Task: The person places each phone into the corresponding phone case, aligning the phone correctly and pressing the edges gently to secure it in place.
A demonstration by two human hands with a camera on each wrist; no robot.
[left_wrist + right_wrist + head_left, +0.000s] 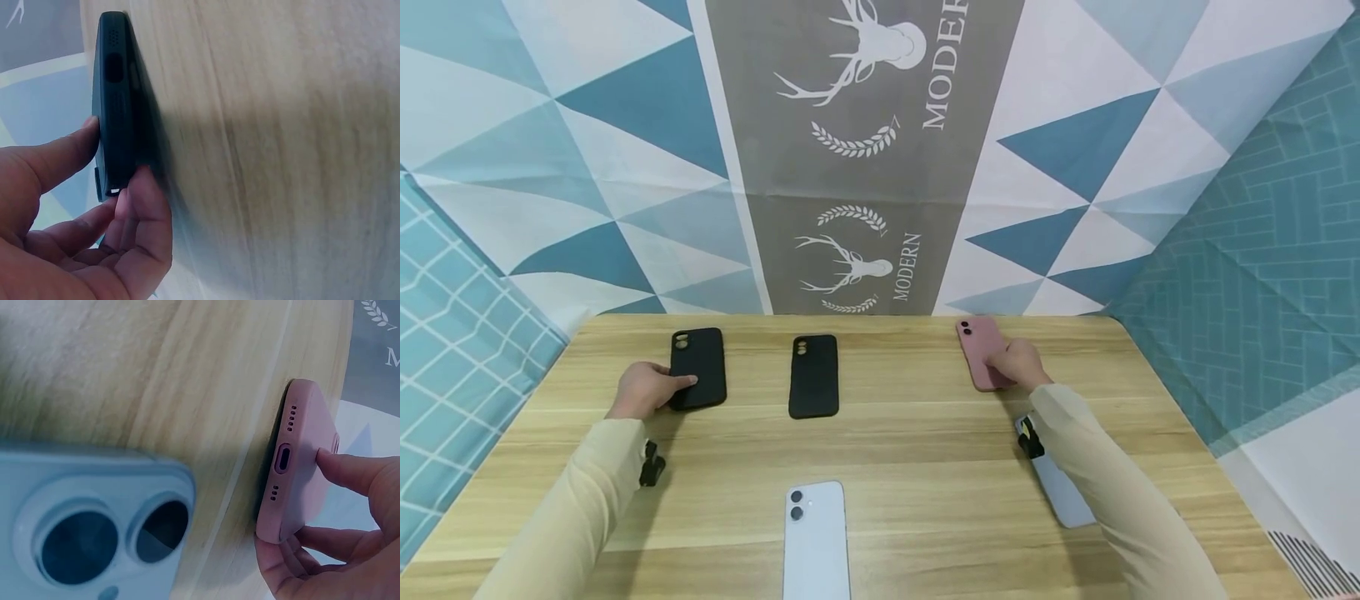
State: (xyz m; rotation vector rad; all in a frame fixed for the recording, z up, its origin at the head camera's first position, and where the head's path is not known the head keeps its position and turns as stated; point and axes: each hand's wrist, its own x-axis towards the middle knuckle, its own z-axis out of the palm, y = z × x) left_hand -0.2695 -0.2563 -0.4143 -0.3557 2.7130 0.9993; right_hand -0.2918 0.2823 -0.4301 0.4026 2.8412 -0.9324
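At the table's far left, my left hand (642, 388) holds a black phone case (703, 358) by its left edge. The left wrist view shows the thumb on the case's back (98, 144) and fingers at its lower edge. On the far right side, my right hand (1021, 364) grips a pink phone case (979, 346) by its right edge. Its thumb presses the back of the pink case, with fingers curled at the edge, in the right wrist view. Both cases have camera cut-outs at the upper left; their undersides are mostly hidden.
Between the hands lies a second black phone case (814, 379). A white phone (816, 542) lies near the front middle of the wooden table (910, 467). Under the right forearm is a pale blue phone (1063, 492), partly covered. Patterned cloth (857, 175) hangs behind the table.
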